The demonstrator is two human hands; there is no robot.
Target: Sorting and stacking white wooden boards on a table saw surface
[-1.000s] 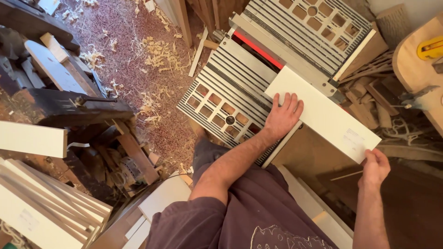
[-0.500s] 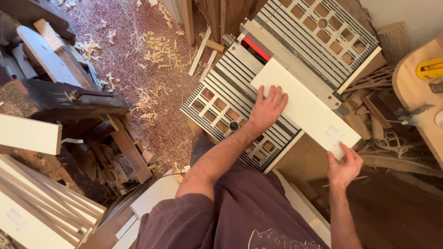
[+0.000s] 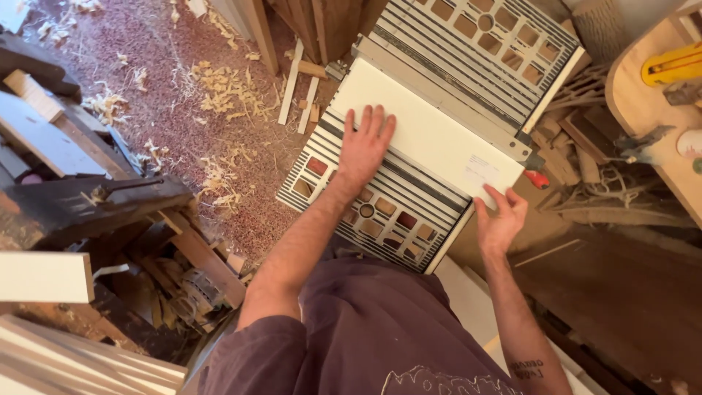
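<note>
Nearest the camera, the person's purple shirt (image 3: 365, 329) fills the bottom of the view, with both bare forearms reaching away from it. The right hand (image 3: 501, 219) sits at the near right corner of a white board (image 3: 424, 132), fingers spread and curled lightly over the board's edge, thumb out to the side, gripping rather than closed around it. Farther and to the left, the left hand (image 3: 365, 143) lies flat and wide open on the board's near long edge, all fingers fanned out and pressing down. The board lies flat on the ribbed grey saw table (image 3: 380, 212), its far long edge against the metal fence (image 3: 446, 95). A small red knob (image 3: 537, 178) shows just right of the board's corner. Beyond and to the left, wood shavings (image 3: 219, 88) are scattered over the reddish floor.
</note>
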